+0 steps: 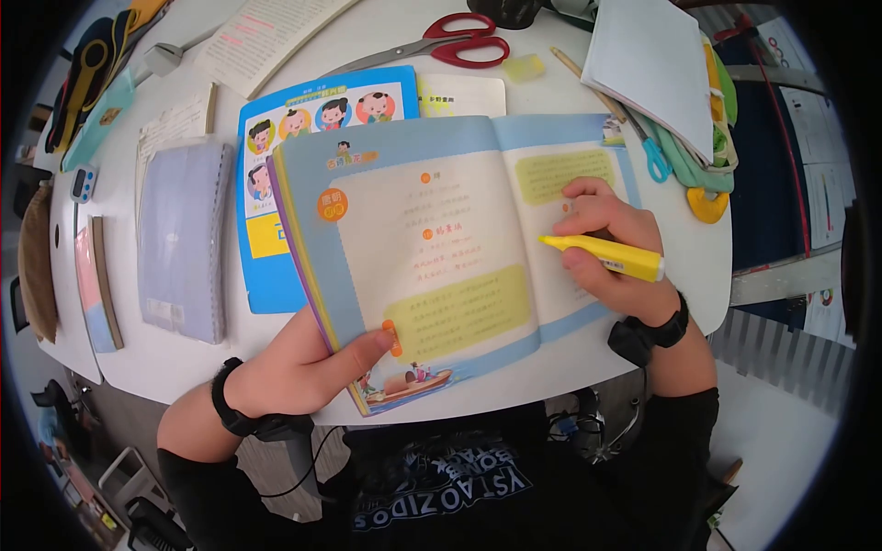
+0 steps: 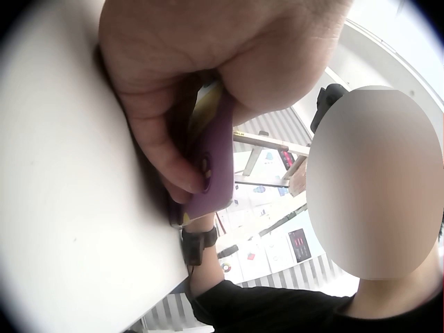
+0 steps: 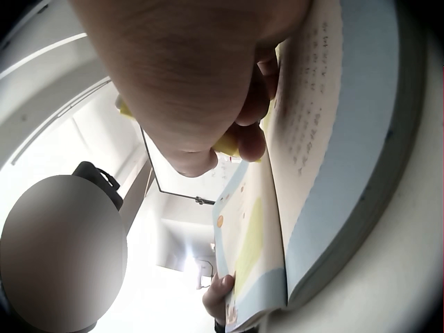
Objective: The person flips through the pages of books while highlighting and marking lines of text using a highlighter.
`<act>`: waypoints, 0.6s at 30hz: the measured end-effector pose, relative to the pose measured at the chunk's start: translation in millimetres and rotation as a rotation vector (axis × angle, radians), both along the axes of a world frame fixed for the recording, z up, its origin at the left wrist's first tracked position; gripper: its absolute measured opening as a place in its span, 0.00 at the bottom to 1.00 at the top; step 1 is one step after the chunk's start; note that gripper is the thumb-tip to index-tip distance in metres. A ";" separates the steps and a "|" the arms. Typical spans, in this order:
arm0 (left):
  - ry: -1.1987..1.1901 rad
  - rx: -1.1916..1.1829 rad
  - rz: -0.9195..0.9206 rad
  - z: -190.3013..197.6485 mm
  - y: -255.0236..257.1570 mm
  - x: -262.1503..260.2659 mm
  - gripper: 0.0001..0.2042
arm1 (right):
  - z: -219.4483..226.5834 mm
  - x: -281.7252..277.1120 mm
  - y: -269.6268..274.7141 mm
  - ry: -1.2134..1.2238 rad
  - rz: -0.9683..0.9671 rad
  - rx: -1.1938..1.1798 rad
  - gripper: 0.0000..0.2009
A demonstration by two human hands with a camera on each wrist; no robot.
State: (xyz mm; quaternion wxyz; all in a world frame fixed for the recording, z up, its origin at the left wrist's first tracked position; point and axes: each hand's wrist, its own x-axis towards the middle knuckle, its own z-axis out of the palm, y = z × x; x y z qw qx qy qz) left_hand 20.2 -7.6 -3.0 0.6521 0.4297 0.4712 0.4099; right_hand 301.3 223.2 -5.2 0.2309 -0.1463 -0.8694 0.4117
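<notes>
1. Open children's picture book with blue-bordered pages (image 1: 432, 248): lay flat on the white round worktop (image 1: 184, 367), near its front edge, overlapping a blue-covered booklet with cartoon faces (image 1: 322, 115).
2. Left hand (image 1: 308, 367): gripped the book's lower left corner, thumb on the page, fingers curled beneath the purple cover (image 2: 211, 159).
3. Right hand (image 1: 611, 248): clamped on a yellow highlighter pen (image 1: 602, 255), which lay across the right-hand page with its tip pointing left.
4. Step judged in hand: marking printed lines on the right page while the book was held steady.
5. Next move, as judged: called for the tip set on a line and drawn evenly along it.
6. Also present: red-handled scissors (image 1: 459, 44); grey spiral notebook (image 1: 184, 239).
</notes>
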 end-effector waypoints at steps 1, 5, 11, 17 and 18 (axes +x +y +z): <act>0.003 -0.006 -0.002 0.3 -0.7 -0.5 0.19 | 0.2 0.1 -0.3 0.003 0.002 0.010 0.08; -0.001 -0.032 0.024 3.3 0.8 3.6 0.18 | -1.4 2.3 -1.3 0.027 -0.023 -0.007 0.08; 0.005 -0.022 0.027 0.4 0.0 0.2 0.14 | -4.4 2.9 2.6 -0.018 0.013 0.038 0.08; 0.001 -0.046 0.046 1.7 -1.3 1.8 0.14 | -4.6 2.9 0.9 0.016 -0.007 -0.007 0.07; 0.006 -0.101 0.039 3.3 -1.4 1.2 0.14 | -4.5 2.8 1.3 0.014 -0.017 -0.005 0.07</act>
